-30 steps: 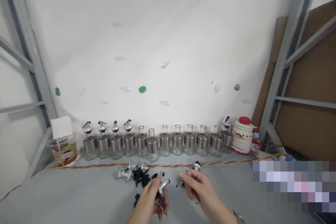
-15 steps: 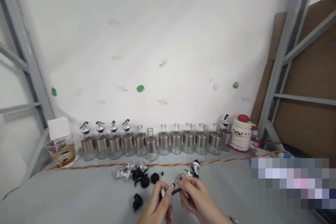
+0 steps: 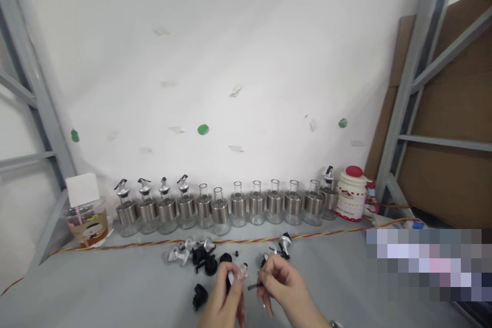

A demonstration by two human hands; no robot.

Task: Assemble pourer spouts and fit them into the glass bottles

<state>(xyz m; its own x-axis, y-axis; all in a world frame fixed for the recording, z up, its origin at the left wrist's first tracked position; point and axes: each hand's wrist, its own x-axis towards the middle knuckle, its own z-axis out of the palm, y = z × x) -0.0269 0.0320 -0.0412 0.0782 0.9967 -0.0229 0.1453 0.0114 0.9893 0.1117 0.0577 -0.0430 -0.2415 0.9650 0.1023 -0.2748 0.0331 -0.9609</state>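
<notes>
With the left hand point(image 3: 226, 292), near 6 o'clock in the view, pinches a pourer piece point(image 3: 245, 267) between thumb and forefinger, curling the lower fingers mostly out of sight. Leaves too little showing to tell its full shape: just a pale tip and a dark patch against the palm. With the right hand point(image 3: 282, 279), toward half past 5, pinches a thin dark strip point(image 3: 254, 286) between thumb and bent fingers, pointing its free end to 9 o'clock, near the left fingertips. Cannot tell how much of it runs on inside the grip. Cut off at the bottom edge, a sliver of metal band point(image 3: 337, 324) at the right wrist.

On the grey table point(image 3: 134, 287), at 10 o'clock from the left hand, silver tops point(image 3: 179, 253) and black stoppers point(image 3: 200, 256), too jumbled to count; at 9, a lone black piece point(image 3: 199, 297); toward 1, a black bit point(image 3: 237, 253) too small to identify. At 12 from the right hand, a tilted silver pourer point(image 3: 285, 241) beside dark parts half hidden by the knuckles.

Behind, from past 8 to 4 o'clock, a row of steel-sleeved bottles point(image 3: 219, 210): four topped toward 8, seven open, one topped toward 4, partly behind its neighbour. At 4, farther out, a pixelated patch point(image 3: 426, 266), unreadable.
</notes>
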